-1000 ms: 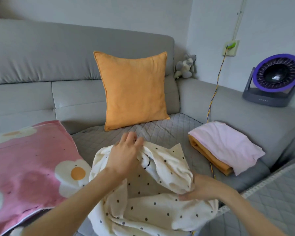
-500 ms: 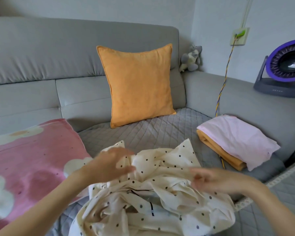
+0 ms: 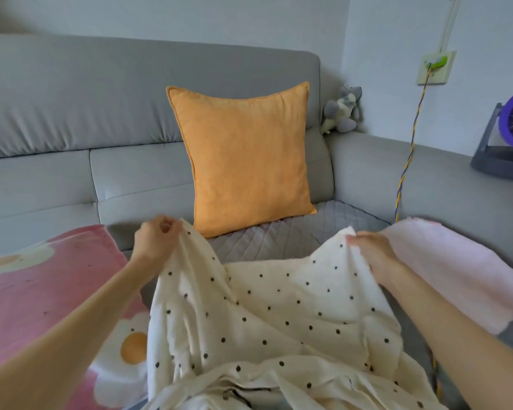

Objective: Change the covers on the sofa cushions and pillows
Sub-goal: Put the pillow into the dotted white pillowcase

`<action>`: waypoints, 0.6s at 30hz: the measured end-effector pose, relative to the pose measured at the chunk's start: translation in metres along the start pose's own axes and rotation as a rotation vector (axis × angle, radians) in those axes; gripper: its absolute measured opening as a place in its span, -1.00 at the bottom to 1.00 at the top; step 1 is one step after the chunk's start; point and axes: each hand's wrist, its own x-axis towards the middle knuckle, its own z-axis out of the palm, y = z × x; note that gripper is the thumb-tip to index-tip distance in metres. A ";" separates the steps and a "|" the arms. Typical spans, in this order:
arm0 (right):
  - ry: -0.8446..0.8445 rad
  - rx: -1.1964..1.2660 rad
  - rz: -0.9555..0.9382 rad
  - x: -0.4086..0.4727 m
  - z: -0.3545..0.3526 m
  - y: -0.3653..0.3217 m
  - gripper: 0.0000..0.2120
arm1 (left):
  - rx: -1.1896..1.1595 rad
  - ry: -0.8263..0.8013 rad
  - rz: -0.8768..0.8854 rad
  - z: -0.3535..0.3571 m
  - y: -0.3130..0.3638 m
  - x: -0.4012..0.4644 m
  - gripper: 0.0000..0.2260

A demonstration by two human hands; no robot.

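Grey sofa (image 3: 131,179); left hand (image 3: 157,241), right hand (image 3: 370,250) fingers pinching dotted cover (image 3: 279,315) corners.

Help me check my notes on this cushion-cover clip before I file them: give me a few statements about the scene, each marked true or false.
1. Both hands hold the polka-dot cover. True: the left hand and the right hand each grip an upper corner of it.
2. The orange pillow lies flat on the seat. False: it stands upright against the sofa backrest.
3. A small grey plush toy sits in the sofa's corner. True.
4. The pink floral cushion is to the person's right. False: it is on the left.
5. The folded pink cloth lies on the right. True.
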 end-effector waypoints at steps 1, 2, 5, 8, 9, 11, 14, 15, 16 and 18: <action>0.097 0.177 -0.131 0.024 0.010 -0.022 -0.90 | -0.078 0.043 -0.019 -0.001 0.005 0.014 -0.79; 0.026 0.334 -0.255 0.028 0.006 -0.038 -0.91 | -0.136 0.077 -0.033 0.000 0.009 0.027 -0.78; 0.125 0.432 -0.367 0.049 -0.006 -0.062 -0.93 | -0.179 0.136 -0.073 0.008 0.004 0.061 -0.75; 0.184 0.259 -0.371 0.071 0.001 -0.056 -0.72 | -0.116 0.064 -0.170 0.018 -0.020 0.077 -0.76; 0.172 0.160 -0.367 0.072 0.004 -0.049 -0.64 | -0.098 -0.007 -0.216 0.020 -0.028 0.077 -0.72; 0.128 -0.078 -0.387 0.050 0.007 -0.034 -0.52 | 0.125 -0.211 -0.180 0.024 -0.038 0.061 -0.62; -0.037 -0.215 -0.610 -0.007 0.005 -0.012 -0.54 | 0.326 -0.382 0.082 0.017 -0.031 0.004 -0.55; -0.128 -0.219 -0.710 -0.034 0.002 -0.002 -0.51 | 0.290 -0.456 0.155 0.011 -0.025 -0.023 -0.48; -0.245 -0.276 -0.798 -0.060 0.000 0.007 -0.41 | 0.226 -0.564 0.210 0.005 -0.018 -0.051 -0.35; -0.485 -0.518 -0.900 -0.101 -0.002 0.030 -0.10 | 0.284 -0.747 0.299 -0.004 -0.005 -0.106 -0.14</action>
